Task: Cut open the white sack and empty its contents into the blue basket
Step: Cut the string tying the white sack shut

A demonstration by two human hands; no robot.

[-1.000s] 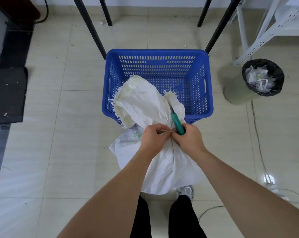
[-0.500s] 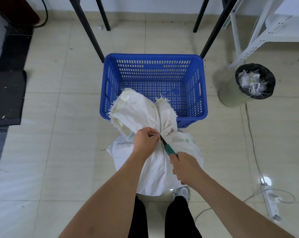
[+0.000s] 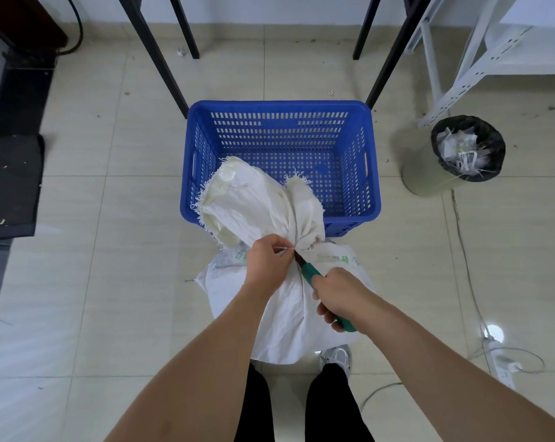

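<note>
A white woven sack [image 3: 285, 301] stands on the tiled floor in front of my legs, its neck tied and its frayed top flopping over the near rim of the blue basket [image 3: 279, 106]. My left hand [image 3: 266, 263] pinches the thin tie string at the sack's neck. My right hand [image 3: 340, 295] grips a green-handled knife [image 3: 311, 275], whose dark blade points up and left at the tie. The basket looks empty inside.
A bin with a black liner [image 3: 461, 154] full of scraps stands right of the basket. Black table legs [image 3: 154, 52] rise behind it, a white metal shelf frame [image 3: 480, 59] at far right. A power strip and cable [image 3: 499, 365] lie on the floor at right; a dark mat [image 3: 11, 186] at left.
My right hand has drawn back toward me from the sack's neck, turning the knife so its blade now points at the tie. The left hand stays pinched on the string.
</note>
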